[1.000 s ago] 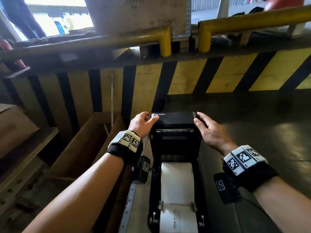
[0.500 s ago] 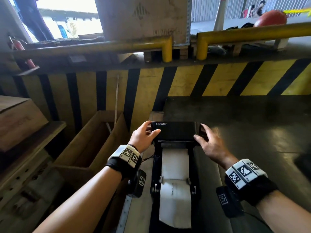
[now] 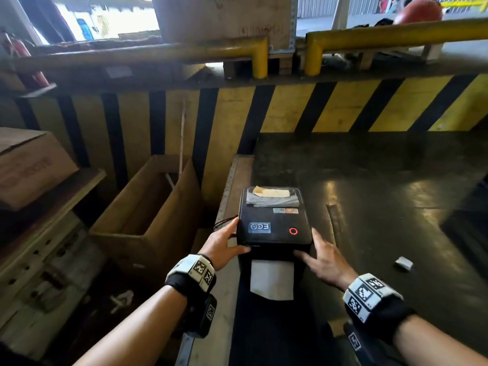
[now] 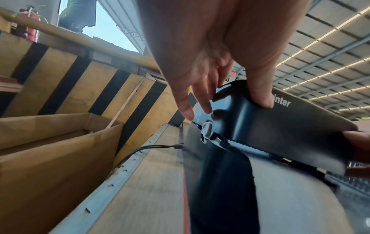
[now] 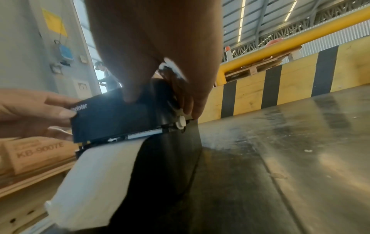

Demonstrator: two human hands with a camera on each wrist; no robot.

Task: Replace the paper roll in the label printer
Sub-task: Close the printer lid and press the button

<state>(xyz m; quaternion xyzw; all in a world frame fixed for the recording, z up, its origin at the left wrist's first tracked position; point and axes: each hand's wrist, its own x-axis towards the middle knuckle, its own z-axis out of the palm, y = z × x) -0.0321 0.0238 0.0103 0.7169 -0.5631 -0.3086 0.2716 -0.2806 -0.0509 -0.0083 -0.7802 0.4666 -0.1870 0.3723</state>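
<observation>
Label printer [image 3: 273, 223] sits at the near left edge of the dark table [image 3: 383, 207], and you are at the closing step: your left hand [image 3: 224, 247] and right hand [image 3: 326, 262] each clasp a front corner of its lid [image 4: 280, 120], thumbs on the front face, with white paper [image 3: 272, 280] trailing out below. Next, I judge, press both corners down evenly until it latches, keeping the paper straight; the roll itself is hidden under the lid, and the wrist views leave unclear whether the narrow gap has fully shut
</observation>
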